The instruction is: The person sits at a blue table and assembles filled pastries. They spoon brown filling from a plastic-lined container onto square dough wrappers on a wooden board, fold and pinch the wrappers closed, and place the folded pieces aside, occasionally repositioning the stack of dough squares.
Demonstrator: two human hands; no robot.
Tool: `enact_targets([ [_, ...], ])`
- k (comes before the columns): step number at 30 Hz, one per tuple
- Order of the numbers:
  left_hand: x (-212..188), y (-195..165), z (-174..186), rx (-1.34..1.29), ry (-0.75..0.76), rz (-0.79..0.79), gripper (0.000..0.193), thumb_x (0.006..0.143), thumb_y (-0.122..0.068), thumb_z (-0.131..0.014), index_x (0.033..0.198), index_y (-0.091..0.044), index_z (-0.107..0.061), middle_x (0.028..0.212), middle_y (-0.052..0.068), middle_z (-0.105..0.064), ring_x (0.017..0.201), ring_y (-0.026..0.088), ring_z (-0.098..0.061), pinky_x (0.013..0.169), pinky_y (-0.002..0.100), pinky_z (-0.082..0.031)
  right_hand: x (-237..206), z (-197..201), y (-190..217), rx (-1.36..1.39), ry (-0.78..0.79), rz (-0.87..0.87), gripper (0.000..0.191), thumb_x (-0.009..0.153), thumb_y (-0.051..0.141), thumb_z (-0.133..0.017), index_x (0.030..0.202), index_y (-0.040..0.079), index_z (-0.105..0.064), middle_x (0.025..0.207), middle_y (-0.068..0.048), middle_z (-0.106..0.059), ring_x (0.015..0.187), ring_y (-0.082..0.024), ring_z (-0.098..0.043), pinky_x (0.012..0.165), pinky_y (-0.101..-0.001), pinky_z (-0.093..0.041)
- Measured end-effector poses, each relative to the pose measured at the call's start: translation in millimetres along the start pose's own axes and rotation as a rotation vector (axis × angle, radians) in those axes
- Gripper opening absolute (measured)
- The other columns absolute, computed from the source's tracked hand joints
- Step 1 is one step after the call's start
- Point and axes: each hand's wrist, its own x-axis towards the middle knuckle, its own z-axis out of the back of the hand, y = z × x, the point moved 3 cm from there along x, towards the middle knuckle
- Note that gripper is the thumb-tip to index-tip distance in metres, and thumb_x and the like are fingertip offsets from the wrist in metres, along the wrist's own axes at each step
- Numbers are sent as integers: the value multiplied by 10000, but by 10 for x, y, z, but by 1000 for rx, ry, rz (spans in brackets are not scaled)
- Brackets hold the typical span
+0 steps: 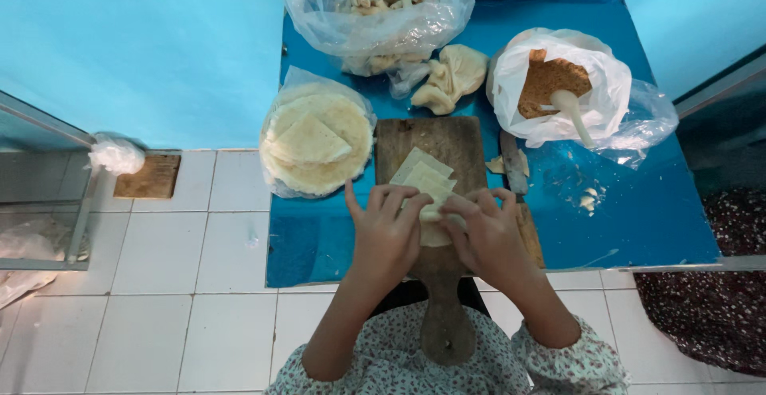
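Observation:
A wooden cutting board (435, 138) with a long handle lies on a blue table (630, 211). On it rest pale strips of dough wrapper (423, 173). My left hand (384, 231) and my right hand (488, 234) meet over the board's near part, fingers curled around one folded piece of wrapper (433, 234) held between them. The middle of that piece is hidden by my fingers.
A round stack of flat wrappers (317, 140) in clear plastic sits left of the board. Behind are a bag of folded pieces (379, 4), loose folded pieces (451, 76), a white bag with brown filling and a spoon (558, 84), and a knife (513, 163). White floor tiles lie below.

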Motion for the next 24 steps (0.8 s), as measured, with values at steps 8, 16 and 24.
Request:
enact_targets([
  [8,46,0,143,-224,78,-160,315,860,-83,-730,1163,-166,-711,1144,-16,-694,1132,235,-621,1154,743,-175,-50,74,-160,441,32,-390,653,864,58,-788,1381,55,-390,993,-66,-795,1007,-228,-724,950,-391,-472],
  [16,233,-107,239,-120,112,-260,179,910,-207,-753,1082,-162,-732,967,0,-666,1029,247,-624,1143,733,-230,-69,267,-105,502,-15,-469,674,833,42,-806,1347,39,-369,1030,-101,-776,934,-170,-728,834,-304,-528],
  [24,1973,532,392,346,-202,-331,90,959,-178,-712,891,-119,-717,959,97,-694,1046,325,-631,1144,671,-256,199,980,-800,-101,-214,-549,480,919,104,-816,1302,52,-532,1114,-116,-753,977,-271,-747,792,-376,-561],
])
